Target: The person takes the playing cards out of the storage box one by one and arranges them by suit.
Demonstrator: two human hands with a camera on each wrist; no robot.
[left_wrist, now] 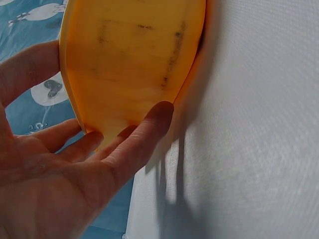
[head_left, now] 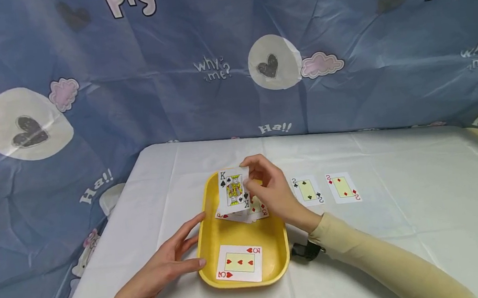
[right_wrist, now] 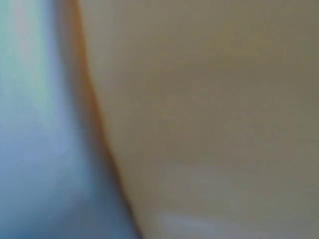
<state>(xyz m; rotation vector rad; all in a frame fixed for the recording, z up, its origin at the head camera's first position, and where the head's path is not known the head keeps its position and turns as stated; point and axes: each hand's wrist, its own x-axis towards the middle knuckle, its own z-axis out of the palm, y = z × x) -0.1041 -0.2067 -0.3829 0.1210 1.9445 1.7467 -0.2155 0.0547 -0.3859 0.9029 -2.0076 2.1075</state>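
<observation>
Head view: the person's right hand (head_left: 270, 186) pinches a white paper king of spades (head_left: 231, 188) between thumb and fingers, at its right edge. Card is face up over the far end of a yellow, rounded-rectangular tray (head_left: 238, 234), overlapping a few red-suit cards (head_left: 256, 208) lying in it; contact with them, cannot tell. A white 3 of hearts (head_left: 240, 263) lies face up at the tray's near end. Left hand (head_left: 172, 258) rests against the tray's left side, thumb and fingers spread, not clenched. To the tray's right, a white 2 of clubs (head_left: 308, 191) and a white 2 of diamonds (head_left: 344, 188) lie face up, side by side, apart, on the white tablecloth (head_left: 402, 229). Beige sleeve (head_left: 374, 256) on the right arm, small black object (head_left: 306, 251) by its cuff. Behind: blue printed cloth (head_left: 174, 102).

Left wrist view: left hand's digits touch the tray's outer side and edge, spread, no curl around it. Dark smudges (left_wrist: 174, 55) mark the yellow surface.

Right wrist view: blurred, mostly 1 brownish surface; grip cannot be told from here.
</observation>
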